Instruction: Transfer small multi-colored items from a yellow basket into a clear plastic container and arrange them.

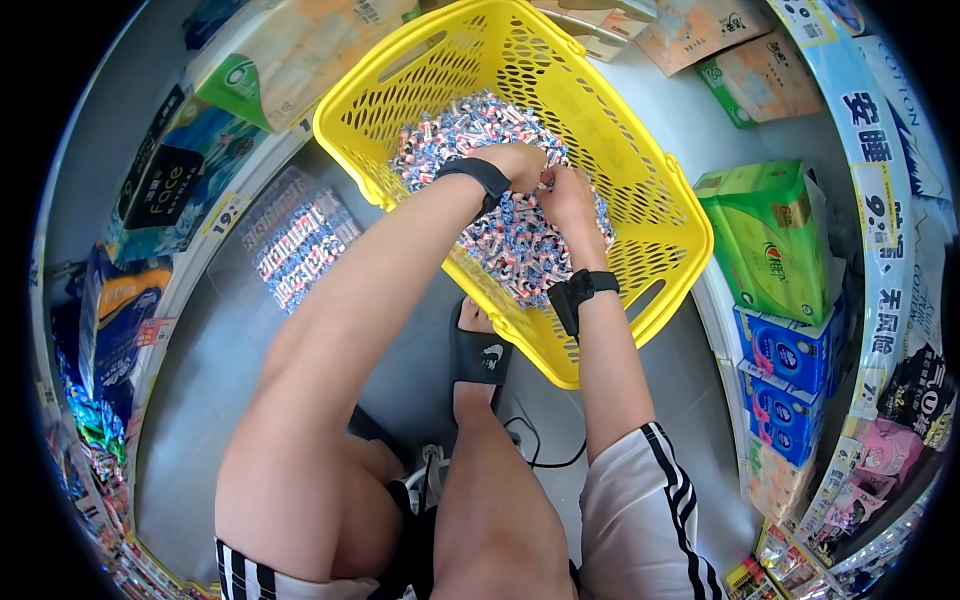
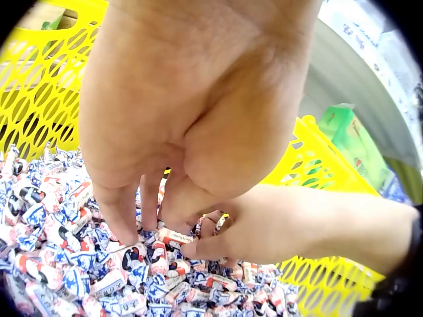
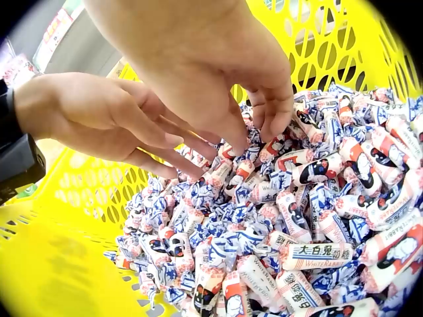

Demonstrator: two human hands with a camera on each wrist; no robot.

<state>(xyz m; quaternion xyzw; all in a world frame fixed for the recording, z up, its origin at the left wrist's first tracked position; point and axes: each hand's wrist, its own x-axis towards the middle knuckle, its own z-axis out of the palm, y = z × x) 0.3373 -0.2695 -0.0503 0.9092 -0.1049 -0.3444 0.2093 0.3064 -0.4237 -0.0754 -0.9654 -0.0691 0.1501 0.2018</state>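
Note:
A yellow perforated shopping basket (image 1: 660, 320) holds a deep layer of wrapped White Rabbit candies (image 3: 317, 256) in white, blue and red wrappers. Both hands reach down into it, close together over the candies. My left hand (image 1: 515, 168) has its fingers stretched down to the surface of the pile; in the right wrist view the left hand (image 3: 119, 122) comes in from the left with fairly straight fingers. Beside it, my right hand (image 1: 572, 205) dips loosely bent fingers among the wrappers, thumb apart from the other fingers. One candy (image 2: 173, 238) lies right at the fingertips of both hands.
On the floor left of the basket lies a clear bag of similar candies (image 1: 305, 240). Shelves on both sides hold tissue packs, including a green pack (image 1: 770, 245) and blue packs (image 1: 785, 350). A foot in a black slide (image 1: 480, 350) stands close to the basket.

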